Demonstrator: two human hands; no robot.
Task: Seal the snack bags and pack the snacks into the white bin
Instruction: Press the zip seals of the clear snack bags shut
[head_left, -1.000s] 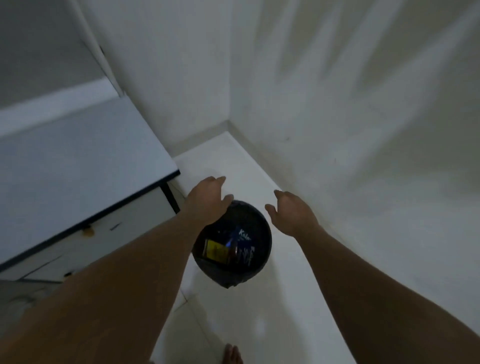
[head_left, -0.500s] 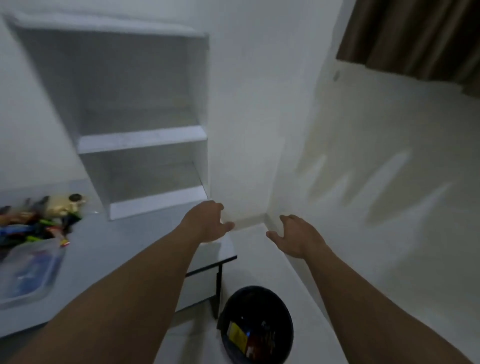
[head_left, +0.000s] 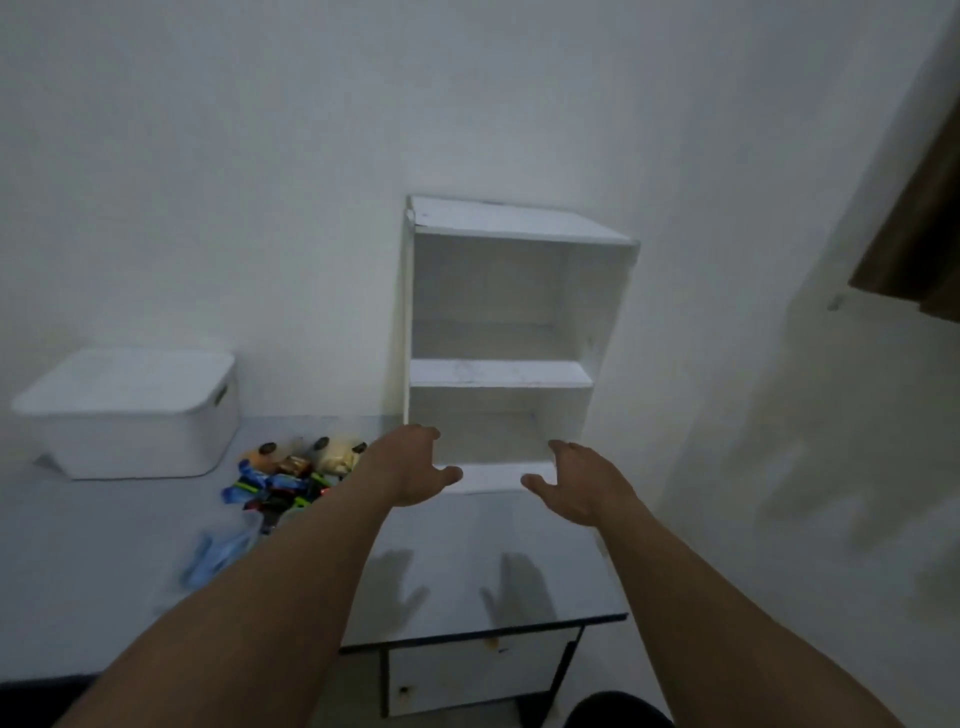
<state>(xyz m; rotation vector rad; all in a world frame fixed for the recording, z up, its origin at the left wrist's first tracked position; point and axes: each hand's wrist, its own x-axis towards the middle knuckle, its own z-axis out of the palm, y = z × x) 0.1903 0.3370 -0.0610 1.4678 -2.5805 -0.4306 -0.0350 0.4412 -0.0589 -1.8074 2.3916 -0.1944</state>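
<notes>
head — left hand (head_left: 415, 467), right hand (head_left: 582, 483) hover over desk (head_left: 457, 525)

**White bin lidded, snacks heaped loose to the left of the shelf unit**

The white bin (head_left: 130, 415) stands well to the left of the shelf unit (head_left: 498, 374), back against the wall. It is a plastic box with rounded corners. A flat lid is on it, and there is a slot handle in the end facing the shelf unit.

The snacks (head_left: 283, 480) lie in a loose heap between the bin and the shelf unit, closer to the unit's foot. They include small blue, green and red wrappers and a brown packet. A pale yellowish bag (head_left: 335, 457) lies on the heap's side nearest the unit.

A clear bag (head_left: 223, 551) with blue contents lies flat, down-left of the heap and farther from the unit. It is too blurred to tell whether it is sealed.
</notes>
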